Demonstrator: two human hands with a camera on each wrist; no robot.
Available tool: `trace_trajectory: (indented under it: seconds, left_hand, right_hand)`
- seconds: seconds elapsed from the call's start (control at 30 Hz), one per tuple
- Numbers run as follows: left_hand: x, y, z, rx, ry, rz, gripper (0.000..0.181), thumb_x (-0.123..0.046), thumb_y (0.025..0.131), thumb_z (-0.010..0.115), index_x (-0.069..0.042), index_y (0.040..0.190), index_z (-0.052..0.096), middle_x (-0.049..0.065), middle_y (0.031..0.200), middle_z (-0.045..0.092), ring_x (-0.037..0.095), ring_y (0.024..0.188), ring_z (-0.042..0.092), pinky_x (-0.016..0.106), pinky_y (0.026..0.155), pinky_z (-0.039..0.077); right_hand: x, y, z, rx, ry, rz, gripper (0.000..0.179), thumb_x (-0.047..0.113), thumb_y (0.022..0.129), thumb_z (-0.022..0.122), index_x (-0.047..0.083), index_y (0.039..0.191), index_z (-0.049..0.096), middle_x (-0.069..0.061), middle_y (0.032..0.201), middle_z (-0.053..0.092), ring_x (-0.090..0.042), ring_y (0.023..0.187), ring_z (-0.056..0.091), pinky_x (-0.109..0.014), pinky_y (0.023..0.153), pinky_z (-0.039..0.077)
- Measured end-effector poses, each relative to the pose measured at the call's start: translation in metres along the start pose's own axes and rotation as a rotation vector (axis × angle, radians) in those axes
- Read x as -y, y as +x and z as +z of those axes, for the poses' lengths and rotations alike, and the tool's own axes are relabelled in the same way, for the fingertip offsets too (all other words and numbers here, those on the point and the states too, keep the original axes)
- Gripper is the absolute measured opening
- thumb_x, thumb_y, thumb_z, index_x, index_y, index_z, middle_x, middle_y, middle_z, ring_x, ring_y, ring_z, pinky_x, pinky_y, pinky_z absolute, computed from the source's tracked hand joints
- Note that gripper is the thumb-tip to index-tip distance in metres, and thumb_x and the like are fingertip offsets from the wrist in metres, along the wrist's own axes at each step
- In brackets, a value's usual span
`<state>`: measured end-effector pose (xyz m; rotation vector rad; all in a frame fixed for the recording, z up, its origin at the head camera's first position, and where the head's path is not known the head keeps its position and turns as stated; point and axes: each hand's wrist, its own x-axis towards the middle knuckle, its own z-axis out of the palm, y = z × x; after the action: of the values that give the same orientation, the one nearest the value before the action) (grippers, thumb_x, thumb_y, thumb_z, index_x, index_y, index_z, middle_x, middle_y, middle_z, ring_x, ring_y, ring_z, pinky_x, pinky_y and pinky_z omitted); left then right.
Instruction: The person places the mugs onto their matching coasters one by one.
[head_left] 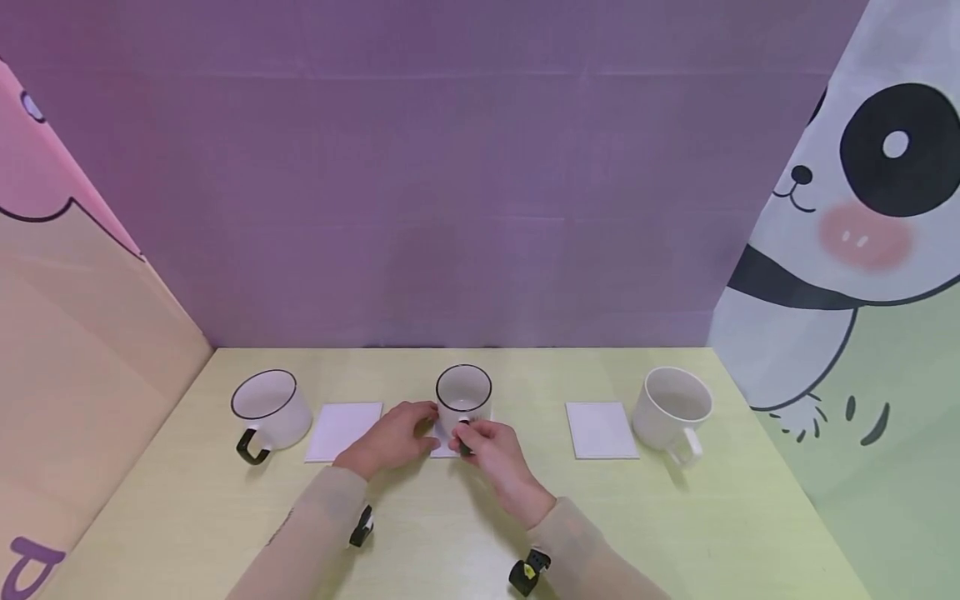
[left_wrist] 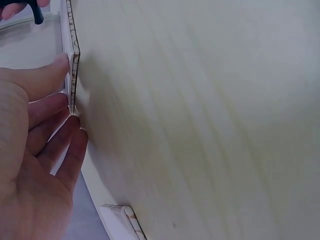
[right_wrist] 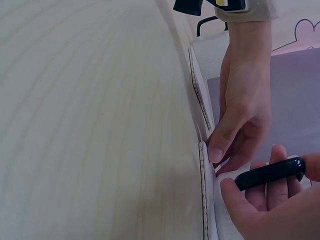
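Observation:
A white mug point(head_left: 464, 388) with a dark rim stands at the middle, over a white square coaster point(head_left: 442, 450). My right hand point(head_left: 498, 462) grips its black handle point(right_wrist: 270, 172) between thumb and fingers. The left hand point(head_left: 397, 433) is at the left side of this coaster, beside the mug. In the left wrist view, the left thumb and fingertips point(left_wrist: 61, 61) touch the coaster's edge point(left_wrist: 75, 75), with the fingers fairly straight. The mug and both hands hide much of the coaster in the head view.
To the left stand a dark-rimmed white mug point(head_left: 273, 412) with a black handle and a white coaster point(head_left: 341, 429). Another coaster point(head_left: 602, 430) and a plain white mug point(head_left: 671, 408) are on the right. A purple backdrop point(head_left: 450, 183) rises behind the table point(head_left: 442, 542).

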<state>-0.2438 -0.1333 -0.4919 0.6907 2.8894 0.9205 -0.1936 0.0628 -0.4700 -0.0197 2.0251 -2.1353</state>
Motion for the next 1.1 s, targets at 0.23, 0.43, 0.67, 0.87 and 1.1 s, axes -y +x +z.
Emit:
trace_trajectory:
  seconds: [0.23,0.43,0.67,0.87,1.1]
  left_hand:
    - [-0.001,-0.001,-0.001,-0.004,-0.002,-0.002,0.040,-0.011,0.087,0.077,-0.002,0.125,0.067,0.010,0.125,0.068,0.033,0.117,0.061,0.051,0.107,0.044]
    - [-0.001,-0.002,-0.001,-0.011,-0.008,0.006,0.038,-0.011,0.087,0.077,-0.002,0.123,0.068,0.009,0.123,0.069,0.033,0.115,0.061,0.051,0.106,0.045]
    - [0.000,-0.002,0.000,-0.005,-0.012,0.009,0.038,-0.011,0.087,0.077,-0.003,0.123,0.068,0.009,0.124,0.069,0.034,0.118,0.061,0.052,0.108,0.043]
    - [0.001,-0.001,0.001,0.005,-0.022,-0.015,0.041,-0.011,0.088,0.077,-0.003,0.127,0.067,0.010,0.128,0.068,0.035,0.122,0.059,0.052,0.110,0.041]
    - [0.000,0.000,0.001,0.015,-0.016,-0.031,0.042,-0.012,0.088,0.077,-0.003,0.128,0.066,0.010,0.129,0.067,0.034,0.123,0.058,0.050,0.111,0.041]
  right_hand:
    - [0.000,0.001,0.001,0.021,-0.017,-0.007,0.025,0.012,0.100,0.065,-0.012,0.104,0.069,-0.006,0.088,0.071,-0.013,0.085,0.065,-0.040,0.091,0.057]
    - [-0.001,0.000,-0.001,0.030,-0.043,-0.009,0.027,0.015,0.101,0.064,-0.011,0.105,0.069,-0.009,0.092,0.072,-0.015,0.089,0.065,-0.042,0.092,0.056]
    - [-0.001,-0.007,-0.011,0.058,-0.107,-0.067,0.028,0.013,0.101,0.064,-0.013,0.111,0.068,-0.018,0.104,0.070,-0.025,0.097,0.068,-0.044,0.091,0.057]
    - [0.001,-0.008,-0.019,0.051,-0.205,-0.076,0.026,0.013,0.099,0.066,-0.009,0.113,0.069,-0.015,0.104,0.071,-0.029,0.093,0.070,-0.040,0.085,0.060]
    - [0.006,-0.009,-0.028,0.077,-0.321,-0.109,0.022,0.013,0.098,0.066,-0.006,0.109,0.071,-0.014,0.101,0.072,-0.036,0.093,0.069,-0.042,0.082,0.059]
